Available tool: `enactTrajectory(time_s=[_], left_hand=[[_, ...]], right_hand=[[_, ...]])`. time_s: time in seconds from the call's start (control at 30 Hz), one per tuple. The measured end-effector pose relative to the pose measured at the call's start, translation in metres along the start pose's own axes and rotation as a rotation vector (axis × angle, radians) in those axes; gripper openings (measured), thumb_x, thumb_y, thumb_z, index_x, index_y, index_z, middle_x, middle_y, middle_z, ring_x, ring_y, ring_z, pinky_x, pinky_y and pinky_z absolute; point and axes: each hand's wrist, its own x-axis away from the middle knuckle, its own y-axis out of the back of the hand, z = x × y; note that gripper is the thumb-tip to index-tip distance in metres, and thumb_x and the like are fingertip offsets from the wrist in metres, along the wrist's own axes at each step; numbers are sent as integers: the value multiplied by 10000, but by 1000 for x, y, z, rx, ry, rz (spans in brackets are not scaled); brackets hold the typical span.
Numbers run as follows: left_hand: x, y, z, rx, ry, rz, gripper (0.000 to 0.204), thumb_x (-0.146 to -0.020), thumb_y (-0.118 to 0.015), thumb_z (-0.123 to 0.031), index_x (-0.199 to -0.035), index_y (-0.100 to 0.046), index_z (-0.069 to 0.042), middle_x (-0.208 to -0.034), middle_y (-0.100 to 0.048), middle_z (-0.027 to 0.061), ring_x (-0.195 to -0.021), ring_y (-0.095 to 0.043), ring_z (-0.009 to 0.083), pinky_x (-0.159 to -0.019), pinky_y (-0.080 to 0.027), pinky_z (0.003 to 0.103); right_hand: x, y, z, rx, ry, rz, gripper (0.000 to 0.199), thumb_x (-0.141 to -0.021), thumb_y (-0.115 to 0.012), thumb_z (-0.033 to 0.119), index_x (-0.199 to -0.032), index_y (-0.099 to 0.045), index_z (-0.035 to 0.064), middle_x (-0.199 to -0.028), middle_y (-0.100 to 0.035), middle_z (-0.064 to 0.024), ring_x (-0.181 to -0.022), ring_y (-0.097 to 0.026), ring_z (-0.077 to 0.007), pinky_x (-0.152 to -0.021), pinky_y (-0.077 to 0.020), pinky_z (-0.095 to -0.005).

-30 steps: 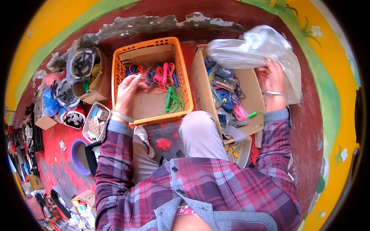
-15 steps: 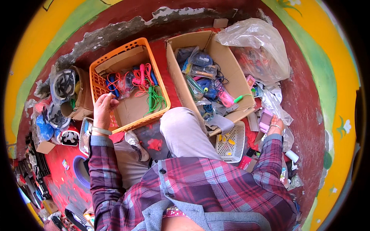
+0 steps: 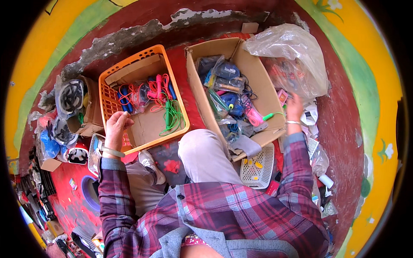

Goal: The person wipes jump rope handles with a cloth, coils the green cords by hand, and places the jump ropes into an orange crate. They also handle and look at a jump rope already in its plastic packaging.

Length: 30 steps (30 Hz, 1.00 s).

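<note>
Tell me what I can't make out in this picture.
All in the head view:
Left hand: whether it pinches anything; too small to tell.
Right hand: whether it grips anything; blurred.
Cardboard box: its bottom, covered by bagged packets.
Reddish things: their kind, blurred by the cloudy plastic bag.
White perforated basket: its far end, hidden by the cardboard box.
Clutter at far left: too small, partly cut off by the round dark edge.

right hand (image 3: 294, 108): blurred | clear bag (image 3: 289, 42): contents indistinct | collar (image 3: 266, 248): cut off
</note>
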Motion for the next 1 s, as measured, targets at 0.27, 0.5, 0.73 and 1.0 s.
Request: enactTrajectory(time_s=[0.27, 0.5, 0.73, 1.0], left_hand=[[-1, 1, -1, -49, -17, -14, 140, -915, -531, -159, -881, -584, -34, -722, -597, 12, -673, -582, 89, -668, -469, 222], [3, 9, -4, -103, 49, -49, 144, -914, -536, -161, -889, -586, -29, -730, -611, 9, -678, -582, 80, -641, -440, 204], [7, 12, -7, -127, 32, -17, 143, -922, -524, -156, -899, -584, -28, -722, -610, 11, -679, -578, 76, -650, -432, 200], [16, 12, -11, -158, 13, -11, 147, -920, -526, -152, -896, -579, -17, -715, -610, 15, -670, -557, 68, -651, -423, 199]], right_hand=[[10, -195, 80, 218, 51, 768, 494, -789, -605, 284, -1221, -504, 66, -1259, -486, -162, -1191, -442, -319, -978, -380, -405], [18, -270, 70, 452, -18, 699, 431, -826, -575, 228, -1231, -483, 112, -1231, -481, -182, -1152, -473, -328, -917, -436, -417], [36, -274, 79, 616, 193, 679, 203, -890, -419, 170, -1013, -557, 86, -1031, -574, -129, -969, -587, -289, -729, -514, -419], [30, -228, 79, 577, 551, 370, 268, -698, -636, 176, -941, -562, 89, -910, -567, -72, -894, -565, -251, -683, -488, -407]])
